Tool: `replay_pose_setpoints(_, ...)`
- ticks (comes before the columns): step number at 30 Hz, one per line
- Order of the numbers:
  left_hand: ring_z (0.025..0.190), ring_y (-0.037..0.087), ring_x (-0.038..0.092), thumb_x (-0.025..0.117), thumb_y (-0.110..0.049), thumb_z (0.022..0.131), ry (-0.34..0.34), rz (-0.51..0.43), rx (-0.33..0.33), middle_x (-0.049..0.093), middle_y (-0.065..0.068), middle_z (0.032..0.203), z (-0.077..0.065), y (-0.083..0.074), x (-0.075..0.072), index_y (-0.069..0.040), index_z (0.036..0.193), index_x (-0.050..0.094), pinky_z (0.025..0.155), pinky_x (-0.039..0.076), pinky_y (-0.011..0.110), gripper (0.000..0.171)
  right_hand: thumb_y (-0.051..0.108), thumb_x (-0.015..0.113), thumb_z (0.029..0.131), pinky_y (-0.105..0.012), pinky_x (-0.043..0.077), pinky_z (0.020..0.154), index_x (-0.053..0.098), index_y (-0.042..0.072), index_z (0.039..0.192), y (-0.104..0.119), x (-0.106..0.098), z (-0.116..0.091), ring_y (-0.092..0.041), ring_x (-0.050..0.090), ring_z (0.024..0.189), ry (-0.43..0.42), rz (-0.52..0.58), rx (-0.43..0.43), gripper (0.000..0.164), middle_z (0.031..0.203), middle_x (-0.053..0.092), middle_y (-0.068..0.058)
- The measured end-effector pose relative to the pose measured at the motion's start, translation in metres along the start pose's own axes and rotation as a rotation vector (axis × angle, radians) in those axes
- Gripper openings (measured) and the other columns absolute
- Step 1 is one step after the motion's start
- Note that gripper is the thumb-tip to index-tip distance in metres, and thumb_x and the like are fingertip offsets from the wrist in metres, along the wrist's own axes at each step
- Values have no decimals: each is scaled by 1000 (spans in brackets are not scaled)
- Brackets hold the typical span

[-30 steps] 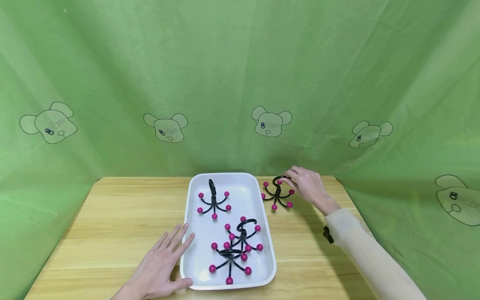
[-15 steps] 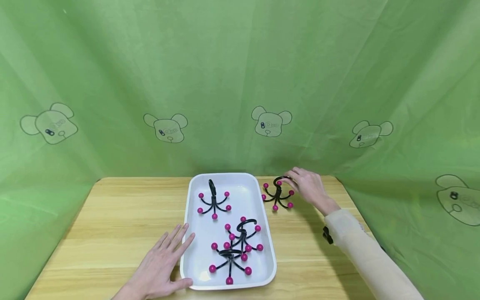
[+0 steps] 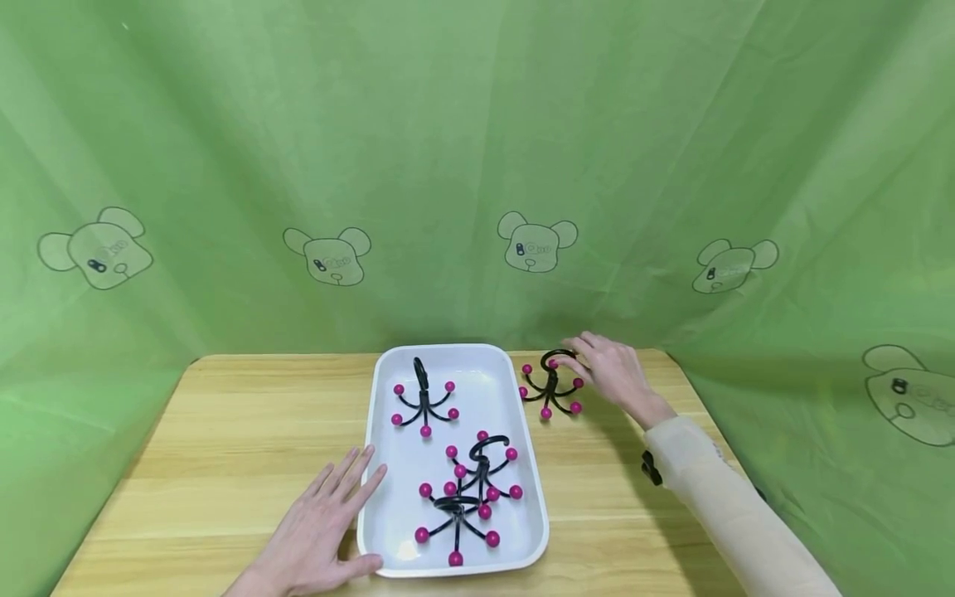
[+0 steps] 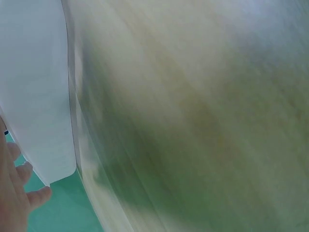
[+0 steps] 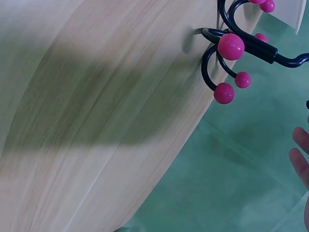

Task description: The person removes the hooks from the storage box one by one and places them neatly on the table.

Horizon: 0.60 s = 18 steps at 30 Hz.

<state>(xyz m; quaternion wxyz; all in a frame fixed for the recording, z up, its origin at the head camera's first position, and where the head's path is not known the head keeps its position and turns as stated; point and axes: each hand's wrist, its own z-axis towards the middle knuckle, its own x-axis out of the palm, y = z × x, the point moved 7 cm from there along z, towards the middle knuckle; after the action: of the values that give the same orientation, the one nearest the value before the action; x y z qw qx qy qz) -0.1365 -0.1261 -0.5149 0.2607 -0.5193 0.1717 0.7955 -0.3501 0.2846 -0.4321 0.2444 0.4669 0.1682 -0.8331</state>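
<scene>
On the table, right of the tray's far end, stands a black multi-arm hanger hook (image 3: 551, 385) with pink ball tips. My right hand (image 3: 608, 369) is at its curved top, thumb and fingers parted around the hook's end; contact is hard to tell. In the right wrist view, that hanger hook (image 5: 260, 50) stands near the table edge, with a few fingertips (image 5: 300, 162) at the right border. My left hand (image 3: 317, 526) lies with spread fingers against the left rim of the white tray (image 3: 370, 448). The left wrist view catches some left fingers (image 4: 21, 179) beside the tray's wall (image 4: 38, 96).
Inside the tray are three similar hanger hooks: one hook (image 3: 424, 402) at the far left, and a middle hook (image 3: 483, 468) overlapping a near hook (image 3: 457, 518). The wooden table (image 3: 246, 431) is bounded behind and at both sides by a green curtain (image 3: 433, 166).
My right thumb and fingers have parted slightly at the top of the hanger hook, which has barely shifted. The left hand and tray have stayed in place.
</scene>
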Motion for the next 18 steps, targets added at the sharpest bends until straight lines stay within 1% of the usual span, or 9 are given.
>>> replay_pose_setpoints(2, 152, 38, 47, 62, -84, 80, -3, 0, 3, 37, 15, 171, 0, 0, 0, -15, 163, 41, 135, -12, 27, 109, 42, 75, 93, -29, 53, 53, 71, 13, 128, 0, -1, 0, -27, 72, 80, 39, -4, 26, 45, 111, 77, -12)
replay_pose_setpoints(4, 151, 38, 47, 62, -84, 80, -7, 2, 6, 38, 15, 171, 0, 0, 0, -14, 162, 42, 135, -13, 26, 109, 45, 74, 94, -29, 53, 53, 70, 13, 131, 1, -3, 1, -29, 72, 85, 67, 0, 47, 49, 115, 76, -14)
replay_pose_setpoints(8, 151, 38, 48, 63, -83, 80, -14, 3, 11, 39, 16, 170, 0, 0, 0, -14, 162, 43, 135, -13, 26, 109, 46, 74, 95, -34, 57, 58, 67, 13, 135, 3, -9, 4, -32, 73, 96, 106, 1, 85, 53, 122, 74, -15)
replay_pose_setpoints(11, 151, 38, 48, 64, -83, 80, -16, 2, 11, 39, 15, 171, 1, 0, -1, -14, 162, 43, 135, -13, 26, 109, 48, 72, 96, -38, 60, 62, 66, 14, 138, 5, -13, 8, -34, 73, 103, 124, 0, 105, 54, 126, 73, -15)
replay_pose_setpoints(18, 151, 39, 47, 64, -83, 80, -17, -5, 7, 38, 15, 171, 0, 0, 0, -14, 162, 43, 136, -12, 27, 109, 58, 64, 98, -44, 62, 70, 63, 17, 143, 20, -24, 22, -35, 71, 112, 137, 29, 125, 61, 134, 71, -14)
